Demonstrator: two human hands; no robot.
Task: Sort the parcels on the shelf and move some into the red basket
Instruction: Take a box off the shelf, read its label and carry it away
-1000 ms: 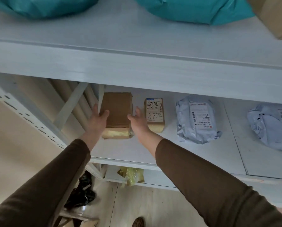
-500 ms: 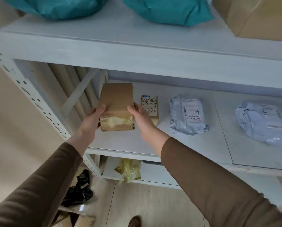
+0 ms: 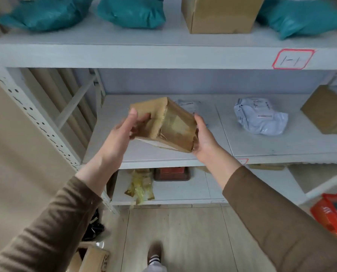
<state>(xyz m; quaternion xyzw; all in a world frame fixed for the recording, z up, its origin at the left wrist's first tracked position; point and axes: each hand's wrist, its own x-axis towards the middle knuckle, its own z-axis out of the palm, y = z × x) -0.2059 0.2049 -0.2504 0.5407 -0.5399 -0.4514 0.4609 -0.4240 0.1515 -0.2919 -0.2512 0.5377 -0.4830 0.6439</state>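
Now the taped cardboard box (image 3: 163, 124) sits tilted between the left hand (image 3: 122, 132) and right hand (image 3: 203, 138), both gripping, off the shelf (image 3: 261, 146); support its underside while swinging toward the red basket (image 3: 332, 218).

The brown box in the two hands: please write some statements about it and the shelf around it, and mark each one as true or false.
1. Both hands hold the brown box: the left hand on its left side, the right hand on its right side. True.
2. The box rests flat on the middle shelf. False: it is lifted and tilted in front of the shelf.
3. Teal bags lie on the top shelf. True.
4. The red basket stands on the top shelf. False: it is low at the right edge, near the floor.
5. A grey parcel lies on the middle shelf, right of the box. True.
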